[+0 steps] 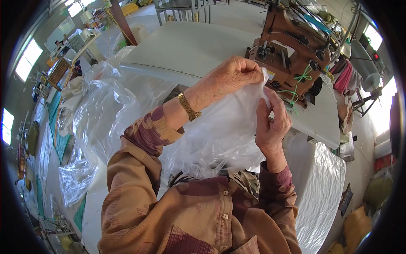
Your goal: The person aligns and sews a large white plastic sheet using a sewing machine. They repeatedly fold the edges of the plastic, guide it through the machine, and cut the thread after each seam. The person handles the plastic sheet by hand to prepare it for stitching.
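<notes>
A sheet of clear plastic film [211, 133] hangs across my lap, its upper corner raised in front of the sewing machine. My left hand [234, 76], with a gold watch on the wrist, pinches the film's folded edge between thumb and fingers. Just below it, my right hand [272, 120] has its thumb and fingers closed on the same edge. Both hands are close together, beside the brown industrial sewing machine [282, 55] at the table's right. Green string [301, 78] is tied about the machine's near end.
The grey worktable [182, 40] has a ruler strip [163, 70] along its near edge. Crumpled plastic film [105, 99] is heaped to my left. At my right side hangs a stack of shiny white sheeting [321, 186]. A metal chair [179, 6] stands beyond the table.
</notes>
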A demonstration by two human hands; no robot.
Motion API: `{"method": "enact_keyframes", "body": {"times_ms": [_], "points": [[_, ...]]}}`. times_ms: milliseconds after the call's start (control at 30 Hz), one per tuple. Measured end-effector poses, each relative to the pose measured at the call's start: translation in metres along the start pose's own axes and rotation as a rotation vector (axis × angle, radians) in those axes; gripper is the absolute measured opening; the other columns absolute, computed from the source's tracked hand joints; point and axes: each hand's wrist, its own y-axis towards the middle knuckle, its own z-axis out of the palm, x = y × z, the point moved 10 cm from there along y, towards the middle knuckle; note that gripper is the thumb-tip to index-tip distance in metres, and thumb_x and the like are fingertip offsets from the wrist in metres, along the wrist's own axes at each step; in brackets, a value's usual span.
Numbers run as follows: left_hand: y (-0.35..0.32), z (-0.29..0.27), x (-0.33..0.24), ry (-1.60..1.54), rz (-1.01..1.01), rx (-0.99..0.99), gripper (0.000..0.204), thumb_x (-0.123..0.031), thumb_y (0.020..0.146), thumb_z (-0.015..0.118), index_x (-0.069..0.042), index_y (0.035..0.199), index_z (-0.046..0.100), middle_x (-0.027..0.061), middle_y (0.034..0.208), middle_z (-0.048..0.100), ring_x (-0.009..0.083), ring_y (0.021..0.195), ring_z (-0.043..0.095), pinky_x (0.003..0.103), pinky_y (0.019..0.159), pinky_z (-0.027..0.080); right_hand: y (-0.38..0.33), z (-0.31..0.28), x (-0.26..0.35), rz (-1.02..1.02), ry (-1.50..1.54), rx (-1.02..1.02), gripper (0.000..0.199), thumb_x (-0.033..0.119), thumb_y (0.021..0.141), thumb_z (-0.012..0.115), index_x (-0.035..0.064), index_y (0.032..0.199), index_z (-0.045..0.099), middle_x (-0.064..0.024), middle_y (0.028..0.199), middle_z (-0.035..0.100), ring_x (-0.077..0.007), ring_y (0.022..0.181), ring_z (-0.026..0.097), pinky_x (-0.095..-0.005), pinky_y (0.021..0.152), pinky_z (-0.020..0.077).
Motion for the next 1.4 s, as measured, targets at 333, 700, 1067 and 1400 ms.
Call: {"method": "enact_keyframes", "body": {"times_ms": [333, 700, 1067, 1400], "points": [[-0.001, -0.009, 0.021, -0.066, -0.223, -0.126, 0.039, -0.032, 0.093, 0.070, 0.002, 0.113, 0.066, 0.0029, 0.100, 0.066, 0.0067, 0.088, 0.058, 0.022, 0.079, 0.048, -0.003, 0.013, -0.007, -0.065, -0.121, 0.122, 0.043, -0.002, 0.078, 0.066, 0.0044, 0.121, 0.063, -0.0087, 0.072, 0.054, -0.0258, 0.060, 0.055, -0.0362, 0.057, 0.0454], [0.048, -0.028, 0.009, 0.448, 0.165, -0.206, 0.022, -0.018, 0.094, 0.067, 0.000, 0.084, 0.062, -0.0071, 0.065, 0.049, 0.0039, 0.062, 0.041, 0.025, 0.054, 0.036, -0.014, 0.030, -0.048, 0.050, -0.290, 0.241, 0.021, 0.001, 0.082, 0.065, 0.0040, 0.100, 0.056, -0.0100, 0.072, 0.058, -0.0316, 0.064, 0.059, -0.0390, 0.062, 0.0457], [0.141, -0.034, 0.096, 0.519, 0.087, 0.009, 0.024, -0.018, 0.091, 0.070, 0.002, 0.085, 0.061, -0.0058, 0.067, 0.045, 0.0048, 0.065, 0.038, 0.025, 0.056, 0.035, 0.019, 0.054, -0.159, -0.004, -0.318, 0.365, 0.021, 0.010, 0.085, 0.068, 0.0068, 0.105, 0.064, -0.0085, 0.093, 0.067, -0.0279, 0.088, 0.064, -0.0398, 0.082, 0.0488], [0.162, -0.052, 0.130, 0.518, 0.060, -0.063, 0.014, -0.010, 0.092, 0.066, 0.003, 0.087, 0.066, -0.0032, 0.068, 0.054, 0.0040, 0.066, 0.044, 0.024, 0.059, 0.041, 0.033, 0.085, -0.184, -0.356, -0.434, 0.090, 0.036, 0.014, 0.076, 0.061, 0.0075, 0.111, 0.059, -0.0087, 0.125, 0.053, -0.0279, 0.120, 0.052, -0.0496, 0.102, 0.0410]]}}
